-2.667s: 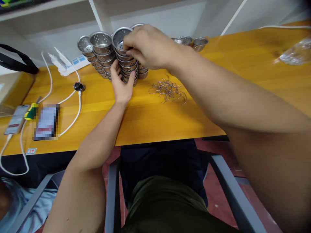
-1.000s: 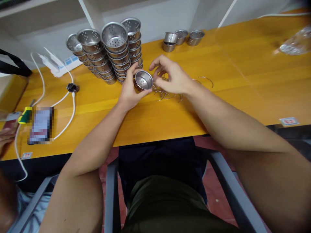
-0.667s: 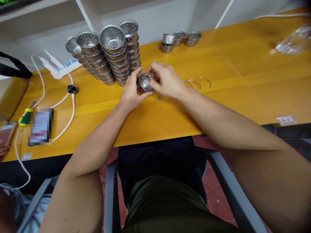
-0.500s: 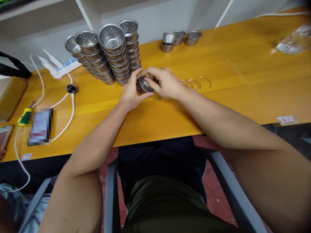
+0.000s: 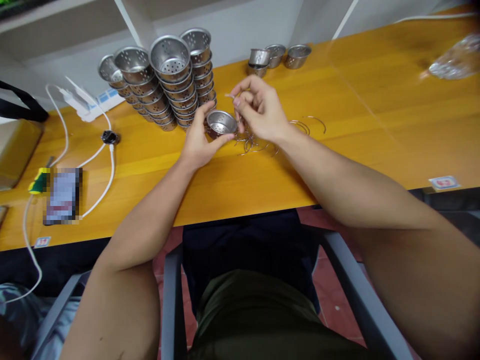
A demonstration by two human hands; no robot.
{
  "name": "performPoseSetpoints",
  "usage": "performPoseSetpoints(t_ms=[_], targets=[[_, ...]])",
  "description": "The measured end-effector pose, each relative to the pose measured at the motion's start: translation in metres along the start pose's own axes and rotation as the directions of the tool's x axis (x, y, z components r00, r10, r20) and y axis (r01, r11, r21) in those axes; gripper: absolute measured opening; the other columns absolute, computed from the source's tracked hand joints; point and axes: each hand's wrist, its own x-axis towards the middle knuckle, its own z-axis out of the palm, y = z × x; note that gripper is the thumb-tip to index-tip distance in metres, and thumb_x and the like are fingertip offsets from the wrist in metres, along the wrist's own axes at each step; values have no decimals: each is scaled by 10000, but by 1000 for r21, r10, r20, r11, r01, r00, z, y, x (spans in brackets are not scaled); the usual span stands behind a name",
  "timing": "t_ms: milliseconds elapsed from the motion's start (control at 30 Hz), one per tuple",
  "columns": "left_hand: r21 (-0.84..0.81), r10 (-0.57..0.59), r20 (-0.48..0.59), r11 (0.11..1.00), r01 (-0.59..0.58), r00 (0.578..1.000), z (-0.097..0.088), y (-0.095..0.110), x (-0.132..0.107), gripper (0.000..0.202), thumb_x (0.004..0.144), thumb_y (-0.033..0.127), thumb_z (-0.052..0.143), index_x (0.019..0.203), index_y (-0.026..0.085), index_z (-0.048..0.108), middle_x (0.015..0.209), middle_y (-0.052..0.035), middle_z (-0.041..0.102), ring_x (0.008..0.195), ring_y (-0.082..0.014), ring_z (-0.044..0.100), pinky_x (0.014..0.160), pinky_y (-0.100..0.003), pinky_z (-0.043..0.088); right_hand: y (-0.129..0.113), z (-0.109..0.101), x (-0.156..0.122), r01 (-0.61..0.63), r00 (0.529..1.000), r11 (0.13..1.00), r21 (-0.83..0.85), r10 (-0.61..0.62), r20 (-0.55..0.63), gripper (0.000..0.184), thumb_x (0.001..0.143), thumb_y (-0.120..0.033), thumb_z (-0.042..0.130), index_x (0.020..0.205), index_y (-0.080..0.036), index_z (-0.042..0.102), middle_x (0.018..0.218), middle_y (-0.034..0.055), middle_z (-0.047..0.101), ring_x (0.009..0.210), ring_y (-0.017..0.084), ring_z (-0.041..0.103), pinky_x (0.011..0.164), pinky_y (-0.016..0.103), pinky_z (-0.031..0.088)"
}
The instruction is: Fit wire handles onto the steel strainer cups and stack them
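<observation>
My left hand (image 5: 198,141) is closed round a small perforated metal strainer cup (image 5: 221,123), thumb and fingers on its sides and its open top tilted towards me. Just above and to the right of the cup, my right hand (image 5: 262,109) pinches a small, thin, pale piece (image 5: 228,95) between thumb and forefinger; its exact kind is too small to tell. Several thin curved metal wires (image 5: 250,145) lie in a loose heap below the right hand, partly hidden by it. Beside my left hand stand tall stacks of similar strainer cups (image 5: 179,95).
More metal cups (image 5: 298,56) stand at the back of the wooden table (image 5: 360,145). On the left lie a phone (image 5: 62,195), white cables, a power strip (image 5: 101,104) and a yellow-green object (image 5: 39,181). Clear crumpled plastic (image 5: 453,60) is at the far right.
My right hand has come out of the cup, moving up and right with the small pale piece pinched in it. The cup's inside now shows, while my left hand keeps its hold.
</observation>
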Motion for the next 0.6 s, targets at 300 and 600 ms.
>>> performPoseSetpoints(t_ms=[300, 600], targets=[[-41, -17, 15, 999, 18, 1000, -6, 32, -5, 1270, 825, 1004, 1024, 1771, 353, 483, 1657, -160, 679, 1629, -504, 692, 1437, -722, 553, 32, -34, 13, -4, 1000, 982, -191, 5, 5, 604, 913, -878, 821, 989, -318, 609, 799, 43, 670, 796, 322, 670, 854, 572, 651], [74, 327, -225, 945, -318, 918, -21, 86, 8, 1059, 934, 1128, 697, 1704, 443, 455, 1519, -93, 632, 1439, -433, 796, 1261, -676, 681, 61, -42, 11, 121, 975, 912, -392, -35, 219, 196, 961, -393, 901, 1036, -247, 794, 1076, 128, 777, 1022, 388, 780, 1084, 676, 690]])
